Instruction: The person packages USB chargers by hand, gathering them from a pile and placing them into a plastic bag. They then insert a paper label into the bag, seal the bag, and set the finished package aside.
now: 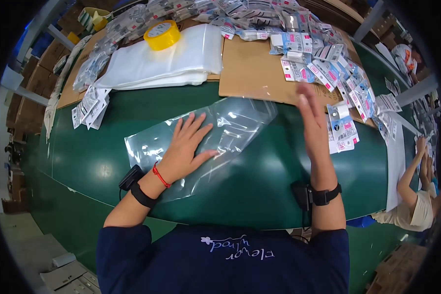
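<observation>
A large clear plastic bag [240, 120] lies slanted across the green table in front of me. My left hand [187, 144] rests flat on it, fingers spread. My right hand [313, 120] is raised to the right of the bag, apart from it, with fingers stretched out and nothing seen in it. Close to that hand, on its right, a small pile of packaged goods with blue, white and pink cards [343, 128] lies on the table.
A stack of clear bags [157, 61] carries a yellow tape roll [162, 35]. Cardboard [250, 63] lies beside it, with many card-backed packs [323, 68] heaped behind and right. White cards [91, 109] lie at left. A co-worker [411, 201] works at far right.
</observation>
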